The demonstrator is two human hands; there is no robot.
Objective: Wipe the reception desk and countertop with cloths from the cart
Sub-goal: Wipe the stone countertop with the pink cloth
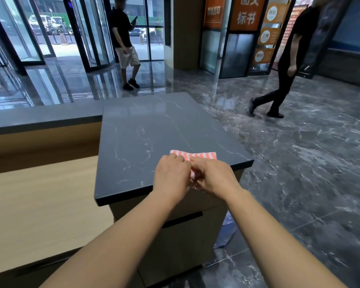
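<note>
Evidently the striped cloth (193, 155) had been brought to the dark marble worktop (154, 125) to be readied for wiping. It lay flat just right of the frame's centre, close to the slab's right-hand edge, so the first strokes could start from a corner. Both bare hands met over its nearer side. The left grip (172, 173) was curled onto the cloth's left end, knuckles bent, apparently pinning and pinching that end in place. The right grip (214, 177) was clenched on a bunched white fold of the same cloth, touching the left. Holding it from two sides like that looked like folding it into a pad or gathering it, not yet a sweep across the stone. Only the far striped strip showed beyond the fingers.

At the lower left of the frame sat the pale wooden desk (40, 194), a step below the slab. No cart was in view. Towards the top, two passers-by (125, 44) crossed the glossy floor (299, 163), well apart from the work.
</note>
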